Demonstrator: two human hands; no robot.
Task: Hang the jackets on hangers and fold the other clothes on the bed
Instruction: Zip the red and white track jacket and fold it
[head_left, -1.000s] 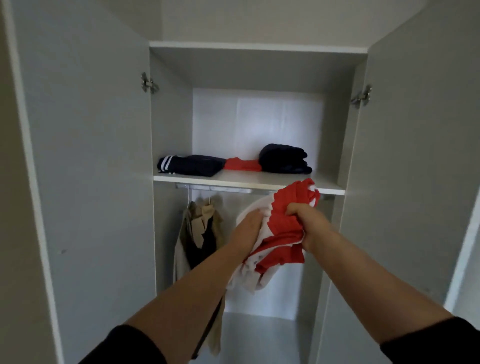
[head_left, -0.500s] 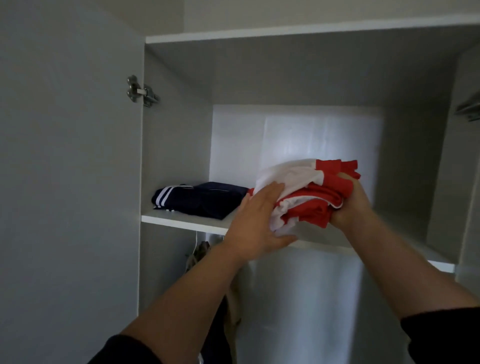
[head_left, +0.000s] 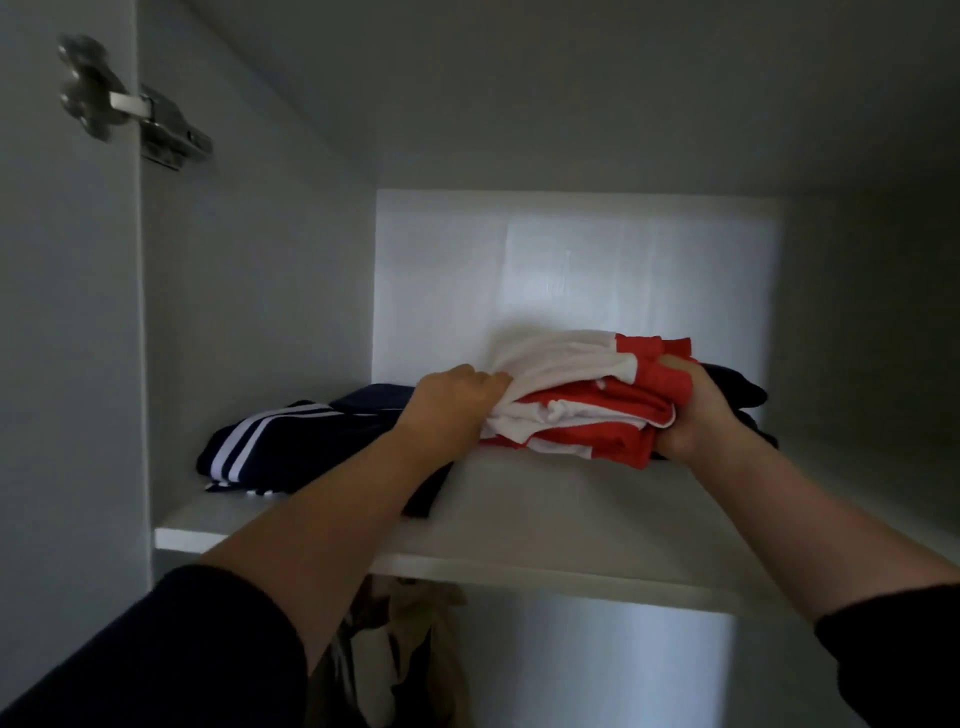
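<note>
Head view, item: red-and-white garment (head_left: 582, 410), folded, lying on the wardrobe shelf (head_left: 519, 519) between a navy striped garment (head_left: 280, 441) and a dark bundle (head_left: 743, 395). Your left hand (head_left: 452, 402) pinches its white edge and your right hand (head_left: 696, 415) clutches the red end — both grips full, forearms extended. Press it flat, then slide your fingers out sideways so the folds hold.

Dim, shadowed wardrobe interior (head_left: 571, 104), bright back panel (head_left: 571, 260), soft blurred wide-angle edges.

Red-and-white garment (head_left: 587, 410): soft, matt, creased cloth. Navy striped garment (head_left: 291, 441): matt cloth. Shelf (head_left: 519, 525): smooth, matt white board. Door hinge (head_left: 135, 106): shiny metal.
</note>
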